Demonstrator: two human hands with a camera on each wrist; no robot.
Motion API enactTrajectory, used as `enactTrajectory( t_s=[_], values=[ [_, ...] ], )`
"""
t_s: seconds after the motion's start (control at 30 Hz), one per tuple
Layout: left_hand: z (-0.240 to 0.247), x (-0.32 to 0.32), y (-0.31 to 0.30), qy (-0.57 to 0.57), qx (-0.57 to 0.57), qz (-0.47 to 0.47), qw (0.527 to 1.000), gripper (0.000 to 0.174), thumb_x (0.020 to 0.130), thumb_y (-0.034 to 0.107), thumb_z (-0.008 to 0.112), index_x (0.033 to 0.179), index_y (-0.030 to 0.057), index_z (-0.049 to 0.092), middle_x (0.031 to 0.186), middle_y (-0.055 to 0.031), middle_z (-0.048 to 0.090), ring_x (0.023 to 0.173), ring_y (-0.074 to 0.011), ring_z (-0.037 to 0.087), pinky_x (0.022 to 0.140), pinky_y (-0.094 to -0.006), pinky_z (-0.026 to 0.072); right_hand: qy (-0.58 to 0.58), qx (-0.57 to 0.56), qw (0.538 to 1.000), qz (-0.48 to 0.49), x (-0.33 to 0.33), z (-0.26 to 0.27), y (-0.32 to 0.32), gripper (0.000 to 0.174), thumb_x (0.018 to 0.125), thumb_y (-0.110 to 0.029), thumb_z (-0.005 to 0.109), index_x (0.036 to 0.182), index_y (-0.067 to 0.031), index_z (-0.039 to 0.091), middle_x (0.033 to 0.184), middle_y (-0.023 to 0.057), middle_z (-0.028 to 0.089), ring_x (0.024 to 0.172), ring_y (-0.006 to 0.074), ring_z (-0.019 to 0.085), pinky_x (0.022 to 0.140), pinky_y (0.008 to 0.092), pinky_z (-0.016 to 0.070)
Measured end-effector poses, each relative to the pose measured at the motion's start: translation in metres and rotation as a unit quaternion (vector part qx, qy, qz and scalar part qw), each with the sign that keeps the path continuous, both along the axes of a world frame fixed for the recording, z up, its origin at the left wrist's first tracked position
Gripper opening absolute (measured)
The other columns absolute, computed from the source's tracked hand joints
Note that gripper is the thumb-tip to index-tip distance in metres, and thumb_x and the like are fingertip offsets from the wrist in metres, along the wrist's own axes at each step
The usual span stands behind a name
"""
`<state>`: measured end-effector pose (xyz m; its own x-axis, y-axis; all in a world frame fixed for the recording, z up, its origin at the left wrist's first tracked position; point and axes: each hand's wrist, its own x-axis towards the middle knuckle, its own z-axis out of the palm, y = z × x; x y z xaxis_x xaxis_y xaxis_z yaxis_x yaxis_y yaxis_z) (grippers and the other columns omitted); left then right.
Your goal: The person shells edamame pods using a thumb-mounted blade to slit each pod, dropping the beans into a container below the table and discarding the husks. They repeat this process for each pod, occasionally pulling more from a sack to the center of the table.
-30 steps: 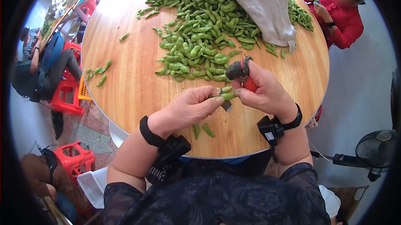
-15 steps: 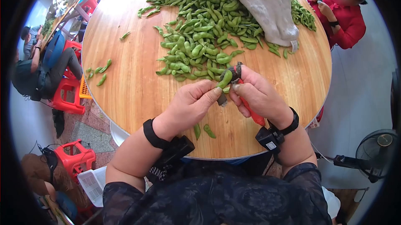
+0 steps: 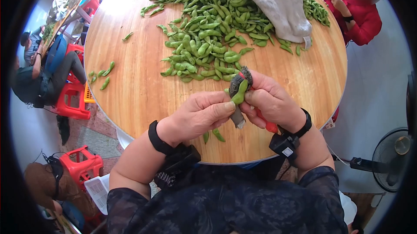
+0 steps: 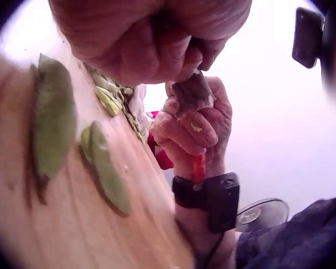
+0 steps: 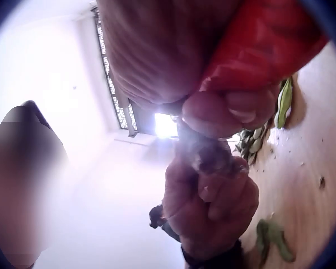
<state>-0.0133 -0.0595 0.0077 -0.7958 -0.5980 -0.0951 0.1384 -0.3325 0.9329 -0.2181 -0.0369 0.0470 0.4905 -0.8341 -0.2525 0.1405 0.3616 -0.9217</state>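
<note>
A green pod (image 3: 239, 94) is pinched between thumb and fingers of my left hand (image 3: 200, 114), in front of the pod heap (image 3: 204, 47). My right hand (image 3: 273, 103) curls round a red-handled tool (image 3: 271, 127), whose handle (image 5: 263, 47) fills the top right of the right wrist view. Dark wrapping (image 3: 240, 82) with a red band covers a fingertip of that hand, against the pod. A grey-brown wrapped piece (image 3: 237, 117) sticks out below the pod, and also shows as a dark stub (image 4: 193, 92) in the left wrist view; which hand wears it I cannot tell.
A pale cloth (image 3: 278, 6) lies over part of the heap. Loose pods (image 3: 104, 83) rest on the round table (image 3: 126, 60) at left, and others (image 4: 53, 120) near its front edge. A person in red (image 3: 358, 23) is at back right, a fan (image 3: 391, 160) at right, red stools (image 3: 80, 164) at left.
The earlier pod held level between the hands gave way to one held upright against the dark wrapping. My right hand turned, bringing the red handle down below its palm.
</note>
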Motion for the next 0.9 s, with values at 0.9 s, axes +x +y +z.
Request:
enactTrajectory(
  t_s=[0.9],
  values=[
    [-0.003, -0.016, 0.002, -0.252, -0.619, 0.216, 0.712, 0.02, 0.082, 0.014, 0.066, 0.092, 0.0015, 0.054, 0.071, -0.012, 0.055, 0.063, -0.0296, 0.057, 0.054, -0.036, 0.0457, 0.219, -0.195, 0.951, -0.095, 0.009, -0.024, -0.003, 0.009, 0.087, -0.011, 0.048, 0.082, -0.0034, 0.048, 0.06, 0.0054, 0.051, 0.042, 0.0106, 0.048, 0.043, 0.0281, 0.0397]
  ],
)
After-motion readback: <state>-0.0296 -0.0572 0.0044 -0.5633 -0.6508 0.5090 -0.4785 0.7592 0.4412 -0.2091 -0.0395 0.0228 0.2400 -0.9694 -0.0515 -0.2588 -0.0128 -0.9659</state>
